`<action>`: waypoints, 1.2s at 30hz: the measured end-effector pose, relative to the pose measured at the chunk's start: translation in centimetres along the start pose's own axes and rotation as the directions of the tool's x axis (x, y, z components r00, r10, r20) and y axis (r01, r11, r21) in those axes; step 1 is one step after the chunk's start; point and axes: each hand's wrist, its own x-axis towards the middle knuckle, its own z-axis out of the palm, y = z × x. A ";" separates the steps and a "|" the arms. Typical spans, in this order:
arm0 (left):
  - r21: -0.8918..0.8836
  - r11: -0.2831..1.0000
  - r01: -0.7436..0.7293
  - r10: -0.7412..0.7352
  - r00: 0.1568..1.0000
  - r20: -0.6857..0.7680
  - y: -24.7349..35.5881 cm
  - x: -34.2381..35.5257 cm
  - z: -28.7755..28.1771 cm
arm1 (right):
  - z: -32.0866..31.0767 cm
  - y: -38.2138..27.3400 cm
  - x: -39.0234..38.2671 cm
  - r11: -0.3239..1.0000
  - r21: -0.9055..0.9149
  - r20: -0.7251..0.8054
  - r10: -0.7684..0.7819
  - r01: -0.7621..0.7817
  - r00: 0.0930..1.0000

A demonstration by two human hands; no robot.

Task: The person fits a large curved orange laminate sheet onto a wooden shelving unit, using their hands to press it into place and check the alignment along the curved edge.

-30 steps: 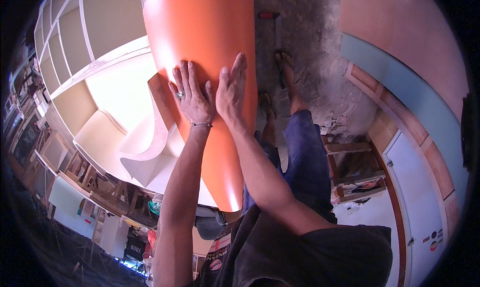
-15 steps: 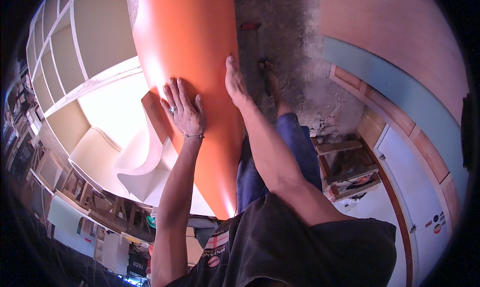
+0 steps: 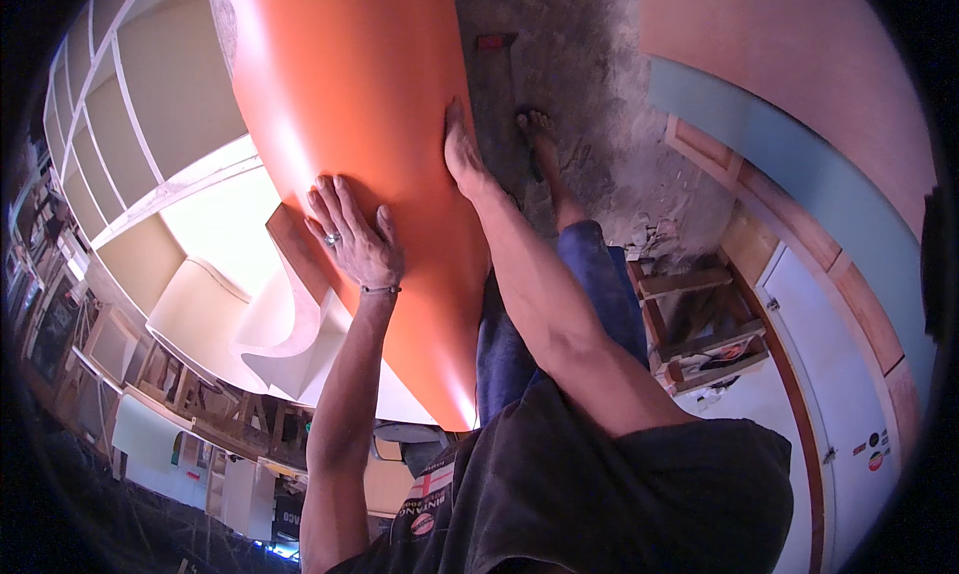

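Slippage is the likely fault: the orange sheet [image 3: 350, 124], curved over the white cabinet panel [image 3: 200, 244], is only pressed by the flat, open left hand [image 3: 358, 239] and right hand [image 3: 462, 159], neither grip closed, so it may shift or spring back.

The large glossy orange laminate sheet [image 3: 350, 104] runs off the top edge; its upper end is unseen. The right hand [image 3: 462, 159] shows edge-on, fingers indistinct. Cluttered shelves [image 3: 70, 304] at the left rim are too small and dark to identify.
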 end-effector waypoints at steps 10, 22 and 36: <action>-0.022 0.999 -0.028 0.028 0.999 -0.016 0.7 0.4 0.8 | -1.2 -0.6 0.2 0.992 -0.089 -0.206 -0.111 0.094 0.972; 0.017 1.000 -0.003 0.003 1.000 -0.006 -0.3 -0.2 -0.1 | 3.1 -7.1 -4.8 0.929 -0.236 -0.079 -0.311 0.285 0.947; 0.036 0.999 -0.013 0.014 1.000 -0.023 0.1 0.4 -0.3 | 0.6 -7.1 0.3 0.959 -0.146 -0.033 -0.252 0.245 0.967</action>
